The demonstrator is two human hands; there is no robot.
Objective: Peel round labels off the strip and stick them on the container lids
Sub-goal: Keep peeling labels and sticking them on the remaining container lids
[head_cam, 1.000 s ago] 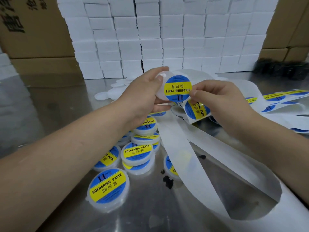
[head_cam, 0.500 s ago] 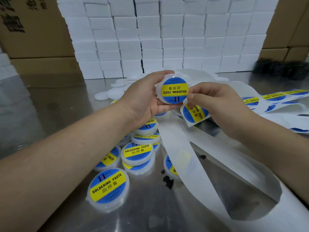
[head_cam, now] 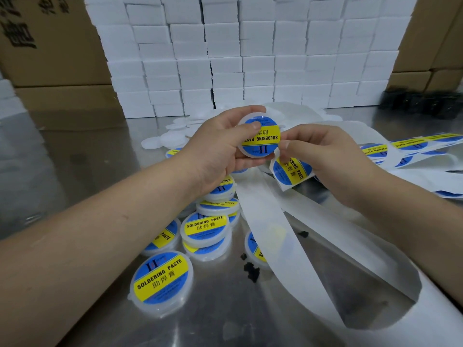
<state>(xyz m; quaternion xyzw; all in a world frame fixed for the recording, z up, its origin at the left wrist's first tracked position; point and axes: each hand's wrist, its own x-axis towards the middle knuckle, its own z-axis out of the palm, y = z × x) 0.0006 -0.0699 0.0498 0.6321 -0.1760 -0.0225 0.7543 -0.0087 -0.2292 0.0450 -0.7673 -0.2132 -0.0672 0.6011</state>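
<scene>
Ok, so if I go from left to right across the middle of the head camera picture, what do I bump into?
Left hand → the labelled container it grips → the label the right hand pinches → right hand → the loose label strips.

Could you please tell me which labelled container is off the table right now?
The container gripped in the left hand, its label reading upside down; the rest lie piled on the metal table.

The left hand (head_cam: 215,149) has slid its thumb onto the lid (head_cam: 265,140) (across its upper part). The right hand (head_cam: 325,156) has closed in, thumb touching the rim.
</scene>
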